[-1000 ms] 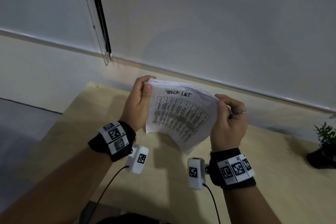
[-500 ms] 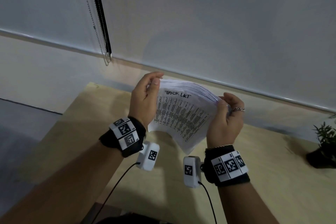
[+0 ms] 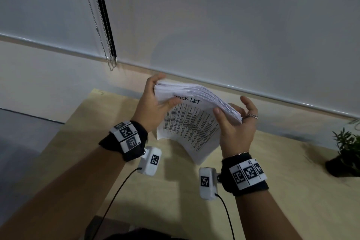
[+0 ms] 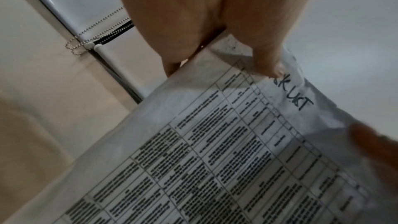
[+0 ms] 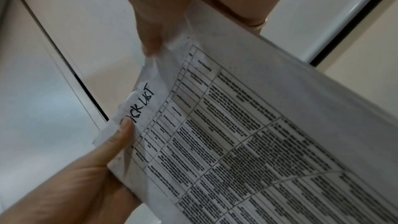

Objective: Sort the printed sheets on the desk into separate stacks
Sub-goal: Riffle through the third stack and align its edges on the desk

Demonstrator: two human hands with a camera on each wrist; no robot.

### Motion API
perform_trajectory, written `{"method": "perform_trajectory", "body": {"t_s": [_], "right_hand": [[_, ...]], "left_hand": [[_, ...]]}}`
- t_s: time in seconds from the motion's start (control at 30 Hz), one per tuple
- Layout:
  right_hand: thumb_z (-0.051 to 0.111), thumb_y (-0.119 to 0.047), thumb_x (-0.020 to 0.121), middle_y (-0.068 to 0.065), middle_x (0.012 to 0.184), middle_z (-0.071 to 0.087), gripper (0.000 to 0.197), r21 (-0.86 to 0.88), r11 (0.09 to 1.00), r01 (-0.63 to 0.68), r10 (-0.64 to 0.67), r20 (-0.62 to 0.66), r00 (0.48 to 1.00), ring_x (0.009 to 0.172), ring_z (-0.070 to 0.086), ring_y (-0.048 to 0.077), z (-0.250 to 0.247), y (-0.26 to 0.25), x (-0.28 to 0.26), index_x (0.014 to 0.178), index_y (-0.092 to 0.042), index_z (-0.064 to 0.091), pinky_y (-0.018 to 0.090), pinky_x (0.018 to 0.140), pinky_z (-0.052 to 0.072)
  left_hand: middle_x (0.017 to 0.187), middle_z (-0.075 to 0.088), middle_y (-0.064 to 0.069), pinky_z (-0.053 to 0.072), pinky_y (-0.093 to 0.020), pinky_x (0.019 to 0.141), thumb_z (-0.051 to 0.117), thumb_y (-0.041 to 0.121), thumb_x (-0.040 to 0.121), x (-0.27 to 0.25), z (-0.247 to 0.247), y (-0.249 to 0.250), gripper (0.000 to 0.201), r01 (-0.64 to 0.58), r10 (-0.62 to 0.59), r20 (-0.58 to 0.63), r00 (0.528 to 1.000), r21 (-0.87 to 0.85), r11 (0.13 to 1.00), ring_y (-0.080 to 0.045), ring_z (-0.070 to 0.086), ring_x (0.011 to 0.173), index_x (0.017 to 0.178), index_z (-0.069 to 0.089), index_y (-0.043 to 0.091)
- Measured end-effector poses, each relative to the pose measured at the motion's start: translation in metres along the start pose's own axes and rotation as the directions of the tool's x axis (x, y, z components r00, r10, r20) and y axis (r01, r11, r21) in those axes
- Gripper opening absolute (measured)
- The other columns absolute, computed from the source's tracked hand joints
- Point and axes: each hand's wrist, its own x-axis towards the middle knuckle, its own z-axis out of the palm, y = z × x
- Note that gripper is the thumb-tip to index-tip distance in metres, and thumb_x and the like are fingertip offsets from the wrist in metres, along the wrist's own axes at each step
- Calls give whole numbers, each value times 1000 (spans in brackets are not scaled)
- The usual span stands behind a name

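Note:
A thick stack of printed sheets hangs in the air above the wooden desk, with a table of text and a handwritten heading on its top page. My left hand grips the stack's left top corner, thumb on the heading and fingers behind. My right hand pinches the right edge, thumb in front, fingers loosely spread behind. The far edge of the stack is fanned. The left wrist view shows the top sheet under my thumb. The right wrist view shows the same sheet.
A small potted plant stands at the desk's right end. A roller blind with a bead chain covers the wall behind the desk. Cables run from both wrist cameras toward me.
The stack has tilted flatter and its far edge has fanned out. My left thumb has slid onto the heading, and my right fingers have spread behind the edge.

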Motion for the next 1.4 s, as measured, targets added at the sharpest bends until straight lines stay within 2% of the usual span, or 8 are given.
{"method": "perform_trajectory", "body": {"t_s": [0.2,0.4,0.7,0.93,1.07,1.17,1.27,1.4], "right_hand": [[75,7,77,-19,75,72,19,15,997,71,-72,50,996,72,65,-6,-7,-8,5,87,-7,65,11,68,50],[72,-4,85,-4,86,70,17,-93,986,136,-132,46,990,83,66,13,-10,-9,-2,90,-20,66,26,78,53],[64,-1,81,-6,72,67,15,-120,990,74,-94,-169,981,67,61,2,3,-12,2,79,-15,68,21,69,50],[52,2,86,8,86,69,20,10,999,44,-42,-189,981,82,66,20,12,-20,-1,97,-10,63,30,77,54],[50,-3,89,8,95,70,27,64,997,39,-26,-203,979,91,65,14,9,-18,-1,111,-18,57,29,85,50],[69,-10,86,8,103,70,49,36,996,86,-84,-46,995,99,67,17,1,-10,-2,127,-19,44,30,89,51],[85,-5,71,8,105,68,64,-22,1000,-6,7,44,999,95,69,16,-8,4,1,125,-14,51,28,81,57],[85,-7,68,-10,72,72,24,-70,997,-15,20,60,998,67,65,2,-11,9,7,86,-2,70,26,66,53]], "left_hand": [[76,66,8,51,-20,66,80,18,76,-6,-9,6,22,-96,97,5,995,-73,993,-6,62,69,86,60,18],[94,61,6,52,-20,73,76,19,78,-23,-11,-4,35,-55,68,88,994,-142,988,-5,61,78,107,55,15],[95,64,11,51,-13,70,75,17,82,-22,-3,6,37,-88,88,0,996,-123,988,3,66,78,112,54,14],[106,65,4,48,-28,93,62,35,91,-23,2,11,25,-145,138,-88,987,-80,986,-17,63,103,112,56,24],[105,69,-5,51,-45,96,51,19,99,-18,4,15,14,-162,150,-159,976,-69,984,-22,64,102,106,62,16],[107,71,-11,49,-53,97,46,21,101,-16,3,13,21,-162,141,-165,976,-122,979,-28,66,105,113,61,14],[122,65,-5,49,-39,98,59,46,92,-16,0,7,42,-62,63,2,998,-153,986,-20,64,114,129,46,32],[90,64,11,48,-20,72,73,23,86,-15,-1,7,25,-69,69,21,997,-11,998,5,63,76,104,56,18]]}}
